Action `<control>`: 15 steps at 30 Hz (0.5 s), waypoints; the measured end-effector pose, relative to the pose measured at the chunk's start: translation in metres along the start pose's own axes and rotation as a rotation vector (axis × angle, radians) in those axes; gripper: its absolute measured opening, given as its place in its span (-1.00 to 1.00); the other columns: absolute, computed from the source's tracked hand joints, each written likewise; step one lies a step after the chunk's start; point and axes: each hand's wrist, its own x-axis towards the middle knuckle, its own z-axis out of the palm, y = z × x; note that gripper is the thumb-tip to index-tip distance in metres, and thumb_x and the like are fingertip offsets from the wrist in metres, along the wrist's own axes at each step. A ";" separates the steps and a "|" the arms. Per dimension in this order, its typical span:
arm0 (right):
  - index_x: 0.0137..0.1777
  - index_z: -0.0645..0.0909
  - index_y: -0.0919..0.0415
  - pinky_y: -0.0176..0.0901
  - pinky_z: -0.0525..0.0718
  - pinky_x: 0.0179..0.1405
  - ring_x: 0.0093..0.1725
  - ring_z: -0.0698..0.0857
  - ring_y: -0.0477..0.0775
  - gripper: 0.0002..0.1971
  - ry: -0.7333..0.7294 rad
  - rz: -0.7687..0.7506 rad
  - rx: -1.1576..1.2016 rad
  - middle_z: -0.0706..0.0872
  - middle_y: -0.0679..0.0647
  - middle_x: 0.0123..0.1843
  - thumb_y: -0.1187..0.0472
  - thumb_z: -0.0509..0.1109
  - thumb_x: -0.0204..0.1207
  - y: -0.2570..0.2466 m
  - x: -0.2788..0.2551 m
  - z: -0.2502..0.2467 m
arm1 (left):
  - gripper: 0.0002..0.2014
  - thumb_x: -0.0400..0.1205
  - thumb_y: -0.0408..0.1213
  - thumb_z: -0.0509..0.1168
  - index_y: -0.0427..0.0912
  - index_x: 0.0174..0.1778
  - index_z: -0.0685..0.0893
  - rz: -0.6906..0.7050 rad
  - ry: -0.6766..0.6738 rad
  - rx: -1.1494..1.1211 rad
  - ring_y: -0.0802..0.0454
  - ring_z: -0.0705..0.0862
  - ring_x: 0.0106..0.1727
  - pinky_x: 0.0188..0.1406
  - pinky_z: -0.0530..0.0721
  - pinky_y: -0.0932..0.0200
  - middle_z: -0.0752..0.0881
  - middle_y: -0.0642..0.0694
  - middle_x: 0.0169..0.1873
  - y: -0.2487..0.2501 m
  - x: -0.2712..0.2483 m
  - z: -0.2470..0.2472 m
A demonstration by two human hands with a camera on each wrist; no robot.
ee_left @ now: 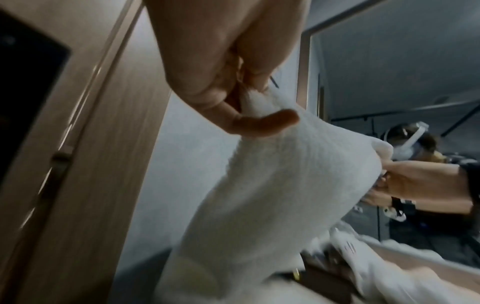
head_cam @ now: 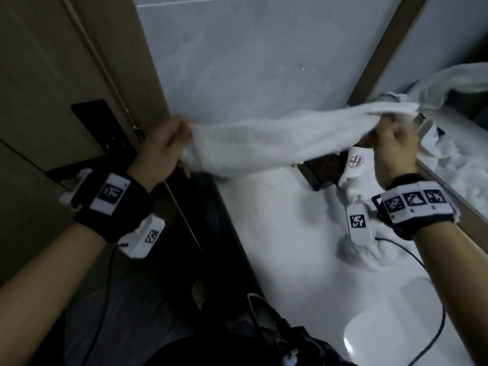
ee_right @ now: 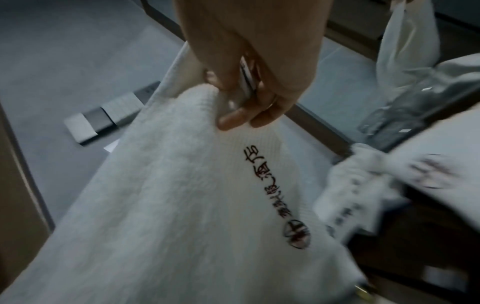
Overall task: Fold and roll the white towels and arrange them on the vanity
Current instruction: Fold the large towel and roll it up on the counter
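Note:
A white towel (head_cam: 266,138) hangs stretched in the air between my two hands, above the white vanity top (head_cam: 285,247). My left hand (head_cam: 163,146) grips its left end beside the wooden door frame; the left wrist view shows my fingers (ee_left: 249,121) curled into the cloth (ee_left: 280,185). My right hand (head_cam: 393,143) pinches the right end. In the right wrist view the towel (ee_right: 182,195) carries dark red embroidered lettering, and my right fingers (ee_right: 249,117) are bunched on its edge. Another white towel (head_cam: 353,178) with a red logo lies crumpled on the vanity.
A dark box (head_cam: 322,173) stands on the vanity behind the crumpled towel. A mirror (head_cam: 449,122) lines the right side and reflects towels. The basin rim (head_cam: 383,326) shows at the lower right. A wooden door (head_cam: 52,88) closes the left side. A clear plastic bag (ee_right: 407,45) lies at the right.

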 end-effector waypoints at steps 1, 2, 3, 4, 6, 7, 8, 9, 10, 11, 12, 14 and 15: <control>-0.22 0.53 0.12 -0.12 0.57 -0.15 -0.26 0.58 0.00 -0.76 -0.018 0.038 -0.155 0.61 0.06 -0.30 0.20 0.16 0.69 0.010 -0.010 -0.012 | -0.79 0.72 -0.37 0.05 -0.09 -0.18 0.49 -0.071 -0.054 -0.021 0.21 0.58 -0.63 -0.75 0.59 0.33 0.49 -0.09 -0.32 -0.013 -0.013 0.007; -0.35 0.50 0.15 -0.13 0.49 -0.21 -0.33 0.54 0.03 -0.65 -0.059 0.074 -0.329 0.58 0.11 -0.39 0.14 0.14 0.69 0.021 -0.020 -0.024 | -0.80 0.72 -0.38 0.06 -0.09 -0.17 0.50 -0.142 -0.114 -0.030 0.20 0.60 -0.58 -0.72 0.63 0.31 0.50 -0.08 -0.31 -0.026 -0.026 0.014; -0.47 0.46 0.18 -0.17 0.41 -0.27 -0.40 0.51 0.05 -0.55 -0.111 0.116 -0.494 0.55 0.13 -0.47 0.10 0.14 0.69 0.031 -0.030 -0.038 | -0.84 0.71 -0.38 0.07 -0.13 -0.13 0.51 -0.209 -0.188 -0.019 0.17 0.62 -0.49 -0.67 0.67 0.28 0.51 -0.07 -0.29 -0.038 -0.039 0.022; -0.56 0.42 0.20 -0.20 0.36 -0.30 -0.46 0.49 0.07 -0.48 -0.166 0.173 -0.630 0.52 0.12 -0.55 0.08 0.14 0.69 0.040 -0.042 -0.051 | -0.89 0.70 -0.37 0.10 -0.17 -0.07 0.51 -0.270 -0.278 -0.002 0.13 0.62 -0.40 -0.61 0.71 0.25 0.52 -0.04 -0.27 -0.048 -0.053 0.032; -0.63 0.40 0.23 -0.18 0.37 -0.25 -0.50 0.49 0.11 -0.39 -0.291 0.330 -0.832 0.51 0.12 -0.62 -0.01 0.11 0.67 0.054 -0.065 -0.073 | -0.95 0.68 -0.33 0.17 -0.15 -0.04 0.53 -0.359 -0.460 0.020 0.16 0.62 -0.30 -0.49 0.73 0.27 0.55 0.02 -0.26 -0.065 -0.081 0.053; -0.63 0.43 0.27 -0.14 0.42 -0.16 -0.47 0.53 0.15 -0.36 -0.358 0.425 -0.904 0.55 0.17 -0.60 -0.08 0.08 0.66 0.060 -0.076 -0.082 | -0.96 0.67 -0.31 0.20 -0.11 -0.08 0.54 -0.360 -0.541 0.041 0.22 0.63 -0.32 -0.45 0.71 0.34 0.56 0.03 -0.28 -0.071 -0.094 0.064; -0.59 0.46 0.31 -0.08 0.46 -0.08 -0.40 0.58 0.20 -0.34 -0.418 0.514 -0.967 0.61 0.23 -0.53 -0.13 0.07 0.64 0.066 -0.087 -0.090 | -0.95 0.66 -0.28 0.22 -0.07 -0.10 0.55 -0.336 -0.612 0.071 0.29 0.63 -0.35 -0.42 0.67 0.42 0.58 0.03 -0.31 -0.074 -0.107 0.076; -0.53 0.49 0.36 -0.04 0.49 -0.04 -0.31 0.62 0.24 -0.34 -0.459 0.582 -1.026 0.66 0.29 -0.43 -0.16 0.09 0.62 0.070 -0.094 -0.098 | -0.97 0.66 -0.23 0.23 -0.04 -0.09 0.56 -0.312 -0.673 0.103 0.33 0.63 -0.34 -0.38 0.62 0.48 0.60 0.01 -0.31 -0.075 -0.117 0.087; -0.47 0.51 0.38 -0.02 0.51 -0.03 -0.23 0.64 0.27 -0.35 -0.479 0.621 -1.076 0.70 0.34 -0.33 -0.18 0.11 0.61 0.074 -0.101 -0.104 | -0.95 0.66 -0.19 0.23 -0.02 -0.03 0.58 -0.286 -0.729 0.145 0.26 0.65 -0.27 -0.29 0.58 0.50 0.64 -0.01 -0.26 -0.075 -0.125 0.098; -0.41 0.54 0.39 -0.02 0.52 -0.04 -0.17 0.65 0.28 -0.38 -0.485 0.638 -1.128 0.72 0.35 -0.25 -0.18 0.14 0.60 0.076 -0.105 -0.110 | -0.89 0.67 -0.15 0.21 -0.02 0.05 0.59 -0.251 -0.788 0.195 0.17 0.66 -0.14 -0.20 0.54 0.47 0.68 -0.04 -0.17 -0.074 -0.132 0.108; -0.35 0.56 0.36 -0.04 0.53 -0.06 -0.13 0.64 0.28 -0.43 -0.487 0.640 -1.180 0.72 0.34 -0.18 -0.16 0.16 0.60 0.076 -0.109 -0.116 | -0.84 0.67 -0.12 0.19 -0.01 0.11 0.58 -0.216 -0.849 0.230 0.09 0.65 -0.01 -0.07 0.51 0.41 0.70 -0.07 -0.07 -0.073 -0.138 0.118; -0.28 0.57 0.28 -0.10 0.48 -0.12 -0.10 0.61 0.24 -0.55 -0.520 0.638 -1.292 0.66 0.25 -0.15 -0.13 0.22 0.56 0.073 -0.112 -0.124 | -0.79 0.68 -0.09 0.16 0.00 0.19 0.56 -0.188 -0.946 0.252 -0.01 0.63 0.15 0.21 0.48 0.24 0.73 -0.15 0.02 -0.069 -0.147 0.136; -0.31 0.54 0.24 -0.13 0.45 -0.13 -0.08 0.61 0.24 -0.59 -0.556 0.633 -1.344 0.64 0.21 -0.18 -0.11 0.25 0.54 0.071 -0.114 -0.127 | -0.78 0.68 -0.06 0.14 0.05 0.21 0.55 -0.185 -0.974 0.264 -0.04 0.63 0.14 0.27 0.48 0.15 0.73 -0.17 -0.04 -0.067 -0.151 0.144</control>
